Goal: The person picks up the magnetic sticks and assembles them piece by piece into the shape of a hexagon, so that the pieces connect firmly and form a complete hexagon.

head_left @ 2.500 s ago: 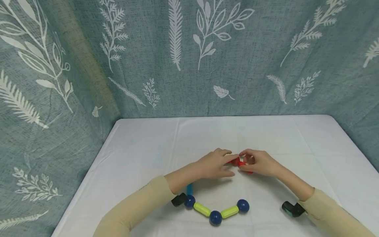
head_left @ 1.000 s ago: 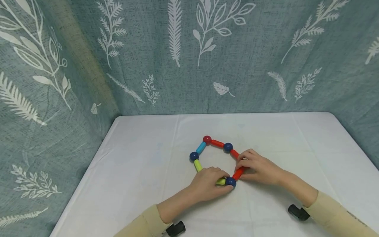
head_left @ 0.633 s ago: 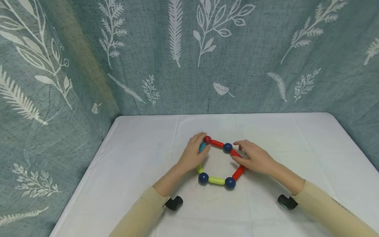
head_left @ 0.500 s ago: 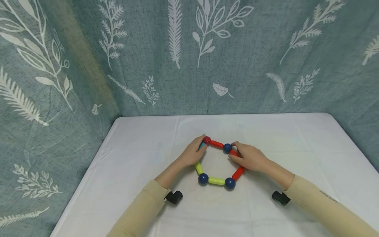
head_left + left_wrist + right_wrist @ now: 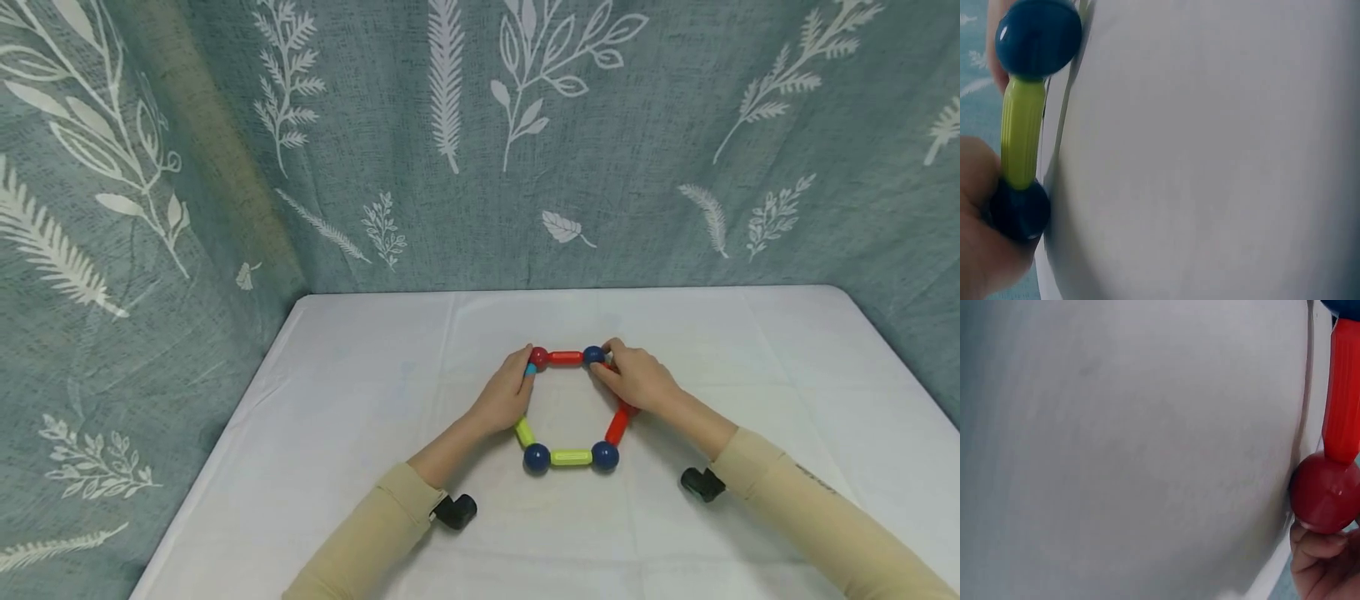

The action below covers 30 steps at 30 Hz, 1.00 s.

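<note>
A six-sided ring of magnetic balls and sticks lies on the white cloth. Its far edge is a red stick (image 5: 566, 358) between a red ball (image 5: 538, 358) and a dark blue ball (image 5: 593, 356). Yellow-green sticks (image 5: 572, 457) and blue balls (image 5: 536, 457) form the near side. My left hand (image 5: 501, 398) grips the light blue stick (image 5: 531, 369) at the left, hiding most of it and a blue ball seen in the left wrist view (image 5: 1022, 209). With thumb and index finger, my right hand (image 5: 643, 383) pinches the far right corner; its palm largely covers the right-hand red ball (image 5: 1324, 492).
The white-clothed table (image 5: 375, 350) reaches back to a teal leaf-patterned curtain (image 5: 480, 208), which also hangs along the left. Black wrist cameras (image 5: 456, 512) stick out below both sleeves.
The chain's ends came together into a ring. Both hands then moved to its far corners; the ring has since slid a little right and its far edge has turned level.
</note>
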Motion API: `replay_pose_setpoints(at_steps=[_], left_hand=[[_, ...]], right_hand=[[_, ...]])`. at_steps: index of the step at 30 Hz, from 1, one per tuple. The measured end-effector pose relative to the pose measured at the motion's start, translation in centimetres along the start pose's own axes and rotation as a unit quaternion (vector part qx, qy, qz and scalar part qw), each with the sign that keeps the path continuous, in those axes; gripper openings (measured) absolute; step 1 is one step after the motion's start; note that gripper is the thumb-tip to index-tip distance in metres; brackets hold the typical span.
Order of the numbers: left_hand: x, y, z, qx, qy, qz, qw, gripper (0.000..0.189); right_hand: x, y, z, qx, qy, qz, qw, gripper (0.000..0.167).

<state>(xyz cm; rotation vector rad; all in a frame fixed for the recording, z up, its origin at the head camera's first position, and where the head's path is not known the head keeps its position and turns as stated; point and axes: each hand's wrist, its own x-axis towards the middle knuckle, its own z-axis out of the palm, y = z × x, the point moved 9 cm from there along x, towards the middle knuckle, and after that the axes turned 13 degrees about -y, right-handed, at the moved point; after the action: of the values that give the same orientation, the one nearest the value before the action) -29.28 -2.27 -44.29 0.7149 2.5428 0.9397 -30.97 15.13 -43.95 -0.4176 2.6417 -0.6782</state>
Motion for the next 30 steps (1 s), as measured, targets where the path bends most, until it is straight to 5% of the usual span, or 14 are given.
replay_pose_setpoints(at_steps=[5,9,12,15,23,30], left_hand=[[-0.5,-0.2,-0.2,-0.010,-0.013,-0.005,0.9999,0.062],[-1.8,-0.8,0.0,-0.015,-0.094,-0.013,0.9954,0.088],[-2.7,-1.2,0.6,-0.001,-0.167,0.005,0.9860,0.103],[-3.2,-1.3,1.1,0.008,-0.200,0.030,0.9792,0.106],[-2.8,-1.1,1.0,-0.001,-0.188,0.041,0.9813,0.104],[-3.6,-1.6,-0.7,-0.021,-0.109,0.049,0.9926,0.085]], right_hand=[[-0.6,0.4,0.1,0.018,-0.022,-0.009,0.9995,0.054],[-2.2,0.4,0.3,0.024,-0.029,-0.037,0.9986,0.057],[-3.3,0.3,0.4,0.032,-0.025,-0.067,0.9969,0.052],[-3.8,0.3,0.4,0.039,-0.020,-0.087,0.9953,0.049],[-3.6,0.6,0.0,0.038,-0.012,-0.091,0.9950,0.049],[-4.8,1.1,-0.2,0.055,-0.017,-0.086,0.9946,0.047]])
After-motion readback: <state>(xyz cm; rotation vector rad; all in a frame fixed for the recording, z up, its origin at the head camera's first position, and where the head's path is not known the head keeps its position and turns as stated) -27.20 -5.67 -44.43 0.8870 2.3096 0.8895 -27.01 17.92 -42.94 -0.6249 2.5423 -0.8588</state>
